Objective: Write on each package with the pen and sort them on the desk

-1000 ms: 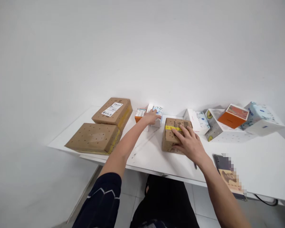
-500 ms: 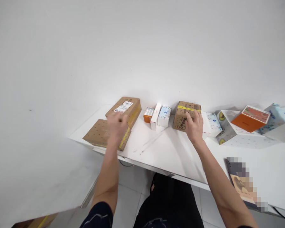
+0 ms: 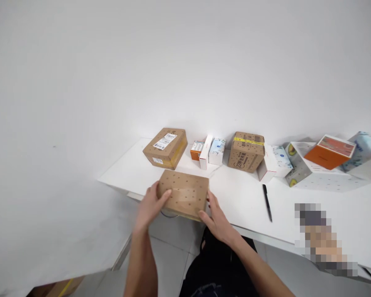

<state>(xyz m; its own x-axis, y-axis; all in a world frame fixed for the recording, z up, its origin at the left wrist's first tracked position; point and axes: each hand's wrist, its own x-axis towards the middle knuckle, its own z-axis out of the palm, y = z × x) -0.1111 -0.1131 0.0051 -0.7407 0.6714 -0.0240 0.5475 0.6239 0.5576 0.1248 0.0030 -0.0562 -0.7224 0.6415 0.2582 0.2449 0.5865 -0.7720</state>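
A: White wall behind, white table (image 3: 241,198) in front, parcels lined up along the back edge.

B: And the dotted cardboard box (image 3: 184,194)? Sitting flat at the left front corner half a second ago, under the labelled one's shadow. Now lifted off and held out past the near edge, over the floor and the dark lap.

A: Gripped from both ends. Left hand (image 3: 151,205) curled round the left side, thumb lying on top, fingers tucked beneath. Right hand (image 3: 216,217) cupping the right near corner, fingers half closed against the side.

B: Right hand busy elsewhere a moment back, pressing on the taped brown box (image 3: 246,151). Let go of that one since; now standing alone in the row at the back.

A: So, judging by that, one parcel settled and the next one picked up.

B: Further out: labelled brown box (image 3: 165,147) at the far left, well apart from the held one. Small orange carton (image 3: 197,149) and two small white packs beside it, touching in a cluster.

A: Black pen (image 3: 267,201) lying loose on the bare top, right of the hands. Orange box (image 3: 329,152) perched on patterned cartons at far right.
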